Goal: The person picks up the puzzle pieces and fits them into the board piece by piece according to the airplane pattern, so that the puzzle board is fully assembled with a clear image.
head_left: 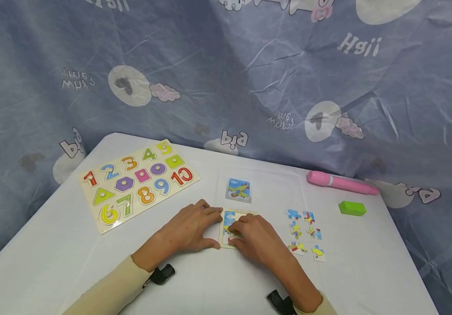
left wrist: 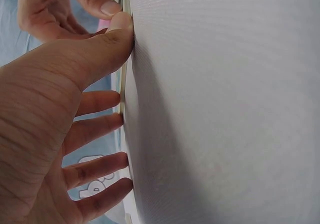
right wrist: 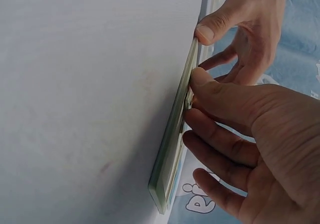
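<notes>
A small puzzle board lies on the white table, with blue sky and yellow picture pieces along its left side. My left hand rests at the board's left edge, thumb at the near corner and fingers spread towards the far one. Over the middle of the board, my right hand has its thumb and curled fingertips close together on a puzzle piece, mostly hidden by the fingers. Several loose jigsaw pieces lie right of that hand. Behind the board is an airplane picture card.
A number and shape peg board lies at the left. Towards the back right are a pink marker-shaped object and a green block. A blue-grey printed cloth hangs behind the table.
</notes>
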`<act>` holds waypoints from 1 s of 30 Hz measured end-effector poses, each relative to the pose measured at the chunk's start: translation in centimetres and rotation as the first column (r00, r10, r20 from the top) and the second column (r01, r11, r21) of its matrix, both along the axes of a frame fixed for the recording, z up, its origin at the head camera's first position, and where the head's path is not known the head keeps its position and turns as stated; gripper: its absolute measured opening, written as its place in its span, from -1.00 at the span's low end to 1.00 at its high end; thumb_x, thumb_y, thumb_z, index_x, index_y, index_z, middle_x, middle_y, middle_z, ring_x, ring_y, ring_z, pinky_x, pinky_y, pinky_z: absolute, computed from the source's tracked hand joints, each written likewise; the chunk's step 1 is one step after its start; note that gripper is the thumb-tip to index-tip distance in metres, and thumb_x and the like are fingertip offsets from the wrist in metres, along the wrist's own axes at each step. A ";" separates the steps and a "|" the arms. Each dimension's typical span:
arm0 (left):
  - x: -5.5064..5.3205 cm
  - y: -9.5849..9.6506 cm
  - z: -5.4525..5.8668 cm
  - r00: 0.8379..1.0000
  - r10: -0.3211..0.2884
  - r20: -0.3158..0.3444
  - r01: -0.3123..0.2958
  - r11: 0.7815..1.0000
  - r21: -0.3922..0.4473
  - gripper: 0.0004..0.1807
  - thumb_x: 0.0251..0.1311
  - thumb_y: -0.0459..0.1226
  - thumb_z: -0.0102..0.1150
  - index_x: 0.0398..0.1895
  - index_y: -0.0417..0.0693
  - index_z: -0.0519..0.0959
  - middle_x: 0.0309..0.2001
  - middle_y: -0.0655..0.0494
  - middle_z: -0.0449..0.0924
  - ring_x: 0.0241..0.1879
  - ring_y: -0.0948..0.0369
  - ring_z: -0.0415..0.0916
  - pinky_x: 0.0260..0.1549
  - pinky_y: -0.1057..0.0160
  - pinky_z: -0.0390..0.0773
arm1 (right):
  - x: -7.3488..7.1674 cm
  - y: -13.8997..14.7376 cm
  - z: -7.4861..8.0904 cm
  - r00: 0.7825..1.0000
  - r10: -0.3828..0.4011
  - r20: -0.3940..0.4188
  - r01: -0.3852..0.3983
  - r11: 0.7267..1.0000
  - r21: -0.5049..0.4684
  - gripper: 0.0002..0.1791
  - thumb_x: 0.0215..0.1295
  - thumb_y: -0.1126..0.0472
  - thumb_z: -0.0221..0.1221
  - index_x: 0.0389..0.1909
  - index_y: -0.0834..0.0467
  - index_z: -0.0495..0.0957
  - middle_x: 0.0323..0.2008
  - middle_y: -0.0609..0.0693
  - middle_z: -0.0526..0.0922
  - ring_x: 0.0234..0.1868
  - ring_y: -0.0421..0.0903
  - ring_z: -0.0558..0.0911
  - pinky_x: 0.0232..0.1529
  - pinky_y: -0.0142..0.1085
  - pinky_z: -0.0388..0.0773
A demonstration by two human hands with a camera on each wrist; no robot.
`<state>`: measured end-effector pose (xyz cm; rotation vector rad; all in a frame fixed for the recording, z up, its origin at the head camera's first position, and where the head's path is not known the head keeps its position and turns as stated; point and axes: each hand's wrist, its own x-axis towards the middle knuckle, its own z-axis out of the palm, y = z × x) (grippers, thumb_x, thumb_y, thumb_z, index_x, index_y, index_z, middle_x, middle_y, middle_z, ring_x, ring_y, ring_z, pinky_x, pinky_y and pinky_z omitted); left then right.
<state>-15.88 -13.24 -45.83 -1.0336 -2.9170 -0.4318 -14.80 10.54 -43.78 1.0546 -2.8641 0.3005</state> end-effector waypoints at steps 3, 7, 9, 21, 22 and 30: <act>0.0 0.0 0.1 1.000 0.001 0.001 -0.001 1.000 0.005 -0.25 0.13 0.31 0.51 0.30 0.16 0.66 0.46 0.15 0.56 0.31 0.09 0.47 0.17 -0.03 0.61 | 0.0 0.0 0.0 1.000 0.008 -0.015 -0.009 1.000 -0.010 -0.75 0.22 0.06 0.58 -0.11 0.02 0.86 -0.20 -0.14 0.79 -0.10 -0.11 0.73 0.11 -0.11 0.65; 0.0 0.0 0.1 1.000 -0.003 0.001 0.003 1.000 0.012 -0.26 0.12 0.31 0.52 0.28 0.16 0.67 0.45 0.14 0.57 0.30 0.09 0.47 0.16 -0.02 0.61 | 0.0 0.0 -0.1 0.999 0.029 -0.025 -0.030 0.999 -0.016 -0.78 0.23 0.09 0.57 -0.13 0.03 0.87 -0.21 -0.13 0.79 -0.12 -0.11 0.73 0.04 -0.13 0.66; 0.0 0.0 0.1 1.000 -0.003 0.001 0.003 1.000 0.011 -0.27 0.12 0.30 0.52 0.27 0.16 0.67 0.45 0.15 0.57 0.30 0.09 0.48 0.16 -0.02 0.61 | 0.0 0.0 -0.1 0.999 0.035 -0.023 -0.036 0.999 -0.014 -0.78 0.24 0.10 0.57 -0.13 0.04 0.87 -0.21 -0.12 0.79 -0.11 -0.11 0.73 0.02 -0.15 0.66; 0.0 0.1 0.1 1.000 -0.003 0.005 0.003 1.000 0.007 -0.27 0.13 0.31 0.51 0.27 0.16 0.67 0.46 0.15 0.56 0.30 0.09 0.47 0.17 -0.02 0.61 | 0.0 0.1 0.0 0.999 0.006 0.038 -0.006 1.000 -0.007 -0.81 0.30 0.11 0.52 -0.10 0.03 0.86 -0.18 -0.11 0.76 -0.05 -0.10 0.71 -0.02 -0.14 0.69; 0.0 0.1 0.1 1.000 -0.004 0.003 0.004 1.000 0.007 -0.27 0.13 0.31 0.51 0.27 0.15 0.67 0.46 0.14 0.57 0.30 0.09 0.48 0.17 -0.02 0.61 | 0.0 0.1 0.0 0.999 0.005 0.043 -0.004 1.000 -0.006 -0.81 0.31 0.11 0.51 -0.09 0.03 0.86 -0.18 -0.11 0.76 -0.05 -0.11 0.71 -0.02 -0.14 0.69; 0.1 0.0 0.2 1.000 -0.004 0.007 0.004 1.000 0.018 -0.28 0.12 0.29 0.53 0.26 0.14 0.67 0.46 0.14 0.57 0.30 0.08 0.48 0.14 -0.02 0.62 | 0.2 -0.2 0.0 0.998 -0.024 0.051 0.024 1.000 -0.004 -0.81 0.32 0.12 0.51 -0.09 0.04 0.85 -0.17 -0.11 0.73 -0.10 -0.12 0.69 -0.05 -0.15 0.68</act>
